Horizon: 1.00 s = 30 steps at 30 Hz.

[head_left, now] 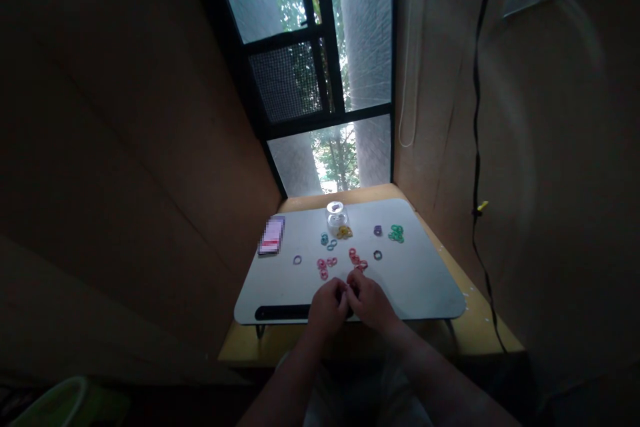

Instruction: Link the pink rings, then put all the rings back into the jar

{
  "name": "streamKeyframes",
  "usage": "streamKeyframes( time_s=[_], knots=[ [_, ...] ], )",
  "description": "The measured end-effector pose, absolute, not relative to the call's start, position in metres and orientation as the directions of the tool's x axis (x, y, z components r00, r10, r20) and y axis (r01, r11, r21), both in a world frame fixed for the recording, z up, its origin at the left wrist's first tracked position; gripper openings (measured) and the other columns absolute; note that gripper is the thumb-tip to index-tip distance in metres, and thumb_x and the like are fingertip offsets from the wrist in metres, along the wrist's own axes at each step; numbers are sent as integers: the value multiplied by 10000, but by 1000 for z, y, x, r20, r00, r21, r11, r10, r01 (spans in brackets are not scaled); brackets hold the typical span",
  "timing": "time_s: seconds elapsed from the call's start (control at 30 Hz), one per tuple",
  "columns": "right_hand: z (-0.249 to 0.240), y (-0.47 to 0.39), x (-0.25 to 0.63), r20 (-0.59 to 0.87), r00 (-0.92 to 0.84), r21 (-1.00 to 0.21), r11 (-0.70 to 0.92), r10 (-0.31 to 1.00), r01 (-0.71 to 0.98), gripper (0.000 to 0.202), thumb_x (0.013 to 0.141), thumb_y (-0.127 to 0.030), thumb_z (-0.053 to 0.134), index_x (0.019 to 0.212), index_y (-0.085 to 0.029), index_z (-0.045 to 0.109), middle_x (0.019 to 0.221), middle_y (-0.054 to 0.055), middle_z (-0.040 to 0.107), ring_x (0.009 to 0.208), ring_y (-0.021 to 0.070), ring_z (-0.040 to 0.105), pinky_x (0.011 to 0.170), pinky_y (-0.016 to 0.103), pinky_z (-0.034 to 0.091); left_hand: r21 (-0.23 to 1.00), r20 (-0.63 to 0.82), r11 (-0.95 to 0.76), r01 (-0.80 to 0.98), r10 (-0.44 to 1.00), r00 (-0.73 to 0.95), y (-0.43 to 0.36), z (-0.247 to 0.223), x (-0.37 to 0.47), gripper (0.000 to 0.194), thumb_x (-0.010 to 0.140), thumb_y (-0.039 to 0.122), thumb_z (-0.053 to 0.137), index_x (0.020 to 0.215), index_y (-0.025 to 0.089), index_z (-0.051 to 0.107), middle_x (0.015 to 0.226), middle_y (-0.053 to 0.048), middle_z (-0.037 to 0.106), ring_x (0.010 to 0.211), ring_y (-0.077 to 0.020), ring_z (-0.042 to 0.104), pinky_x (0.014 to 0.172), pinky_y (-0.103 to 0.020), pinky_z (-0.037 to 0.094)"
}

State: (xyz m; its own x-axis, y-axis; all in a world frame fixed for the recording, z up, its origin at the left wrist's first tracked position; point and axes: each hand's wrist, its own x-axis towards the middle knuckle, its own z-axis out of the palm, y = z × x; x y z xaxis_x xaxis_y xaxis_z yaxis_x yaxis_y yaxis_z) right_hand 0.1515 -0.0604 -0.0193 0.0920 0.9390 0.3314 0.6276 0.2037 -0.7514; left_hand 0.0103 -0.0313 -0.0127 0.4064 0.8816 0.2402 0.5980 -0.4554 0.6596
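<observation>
A white, round-cornered folding table (425,283) stood below a black-framed glass window (327,73) in a dim room. Over the table's near edge, the left hand (327,307) and right hand (371,299) met, fingers curled and tips nearly together; whether they pinched anything small I could not tell. Small round red bands (354,256) lay just beyond the right fingertips, pink round bands (323,265) beyond the left.

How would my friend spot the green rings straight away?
Find the window, then the white tabletop below it. Toward its right edge, just past the purple rings, lie the green rings. Of all the piles, they're farthest right.
</observation>
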Motion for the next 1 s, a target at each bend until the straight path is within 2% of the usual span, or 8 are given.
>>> streamKeyframes(
  time_s=[0.67, 1.0],
  knots=[
    [-17, -62, 150, 333, 80, -751, 213, 940, 625, 57, 846, -211, 481, 797, -215, 508, 693, -13, 573, 637, 141, 531, 611, 244, 334, 649, 246, -457, 609, 883, 401, -32, -14, 9, 69, 858, 212, 508, 819, 195, 563, 783, -4, 618, 734, -146, 547, 681, -258, 362],
    [-16, -63, 150, 333, 83, -753, 212, 939, 624, 53, 847, -212, 483, 803, -212, 513, 700, -6, 584, 638, 143, 534, 608, 242, 337, 640, 240, -451, 622, 886, 396, -32, -14, 9, 90, 869, 236, 507, 815, 198, 568, 760, -3, 608, 699, -145, 532, 645, -256, 337]
  ],
)
